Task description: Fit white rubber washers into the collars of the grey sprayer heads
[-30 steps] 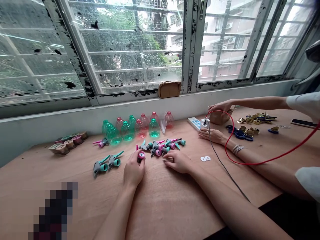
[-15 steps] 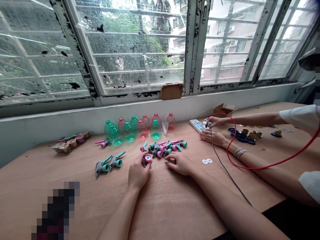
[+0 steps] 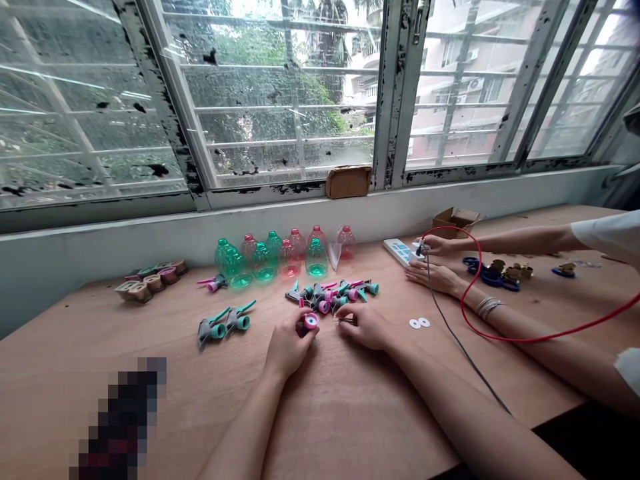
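Clamping a pink spray nozzle (image 3: 310, 323) in the left hand's (image 3: 287, 350) grip; right hand's (image 3: 363, 327) grip pinched together.

Green and pink plastic bottles (image 3: 265, 261) stand clustered on the wooden counter (image 3: 75, 333) below the barred window (image 3: 397, 87). A white power strip (image 3: 397, 252) lies near a cardboard box (image 3: 454, 220), and a brown parcel (image 3: 349, 182) sits on the window ledge (image 3: 280, 203)
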`<state>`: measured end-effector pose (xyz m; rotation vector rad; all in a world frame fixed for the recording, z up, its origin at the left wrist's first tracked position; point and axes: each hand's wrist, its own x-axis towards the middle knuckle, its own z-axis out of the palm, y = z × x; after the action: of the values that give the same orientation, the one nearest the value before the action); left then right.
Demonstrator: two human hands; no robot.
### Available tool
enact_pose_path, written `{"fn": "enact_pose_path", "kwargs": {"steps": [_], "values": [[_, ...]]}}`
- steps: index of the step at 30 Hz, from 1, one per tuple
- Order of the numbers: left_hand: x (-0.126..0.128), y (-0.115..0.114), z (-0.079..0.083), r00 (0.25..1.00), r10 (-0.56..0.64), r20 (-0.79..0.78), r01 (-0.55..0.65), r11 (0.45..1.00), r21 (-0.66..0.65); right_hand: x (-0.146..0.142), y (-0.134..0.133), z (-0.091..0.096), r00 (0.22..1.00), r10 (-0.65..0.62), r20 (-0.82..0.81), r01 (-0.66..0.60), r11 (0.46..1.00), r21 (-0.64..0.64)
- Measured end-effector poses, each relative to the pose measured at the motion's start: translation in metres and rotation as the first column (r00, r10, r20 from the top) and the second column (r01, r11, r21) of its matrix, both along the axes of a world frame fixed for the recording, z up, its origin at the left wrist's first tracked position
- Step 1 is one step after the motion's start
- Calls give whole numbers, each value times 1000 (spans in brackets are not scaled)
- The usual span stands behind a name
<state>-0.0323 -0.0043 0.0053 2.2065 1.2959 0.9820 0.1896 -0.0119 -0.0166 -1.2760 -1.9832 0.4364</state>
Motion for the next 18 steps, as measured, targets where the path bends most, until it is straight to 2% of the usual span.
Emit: {"fn": "enact_pose_path", "kwargs": {"steps": [3,10,18], "values": [[0,0,0,999,-38,11,38,999,-34,-2,-1,1,997,54,-56,-52,998,24],[2,0,0,993,-72,-96,70,997,-28,-8,-5,6,989,109,-101,-97,988,118],[4,-4,0,987,-81,-137,82,997,3,-11,-11,6,985,153,-75,-151,988,33]]}}
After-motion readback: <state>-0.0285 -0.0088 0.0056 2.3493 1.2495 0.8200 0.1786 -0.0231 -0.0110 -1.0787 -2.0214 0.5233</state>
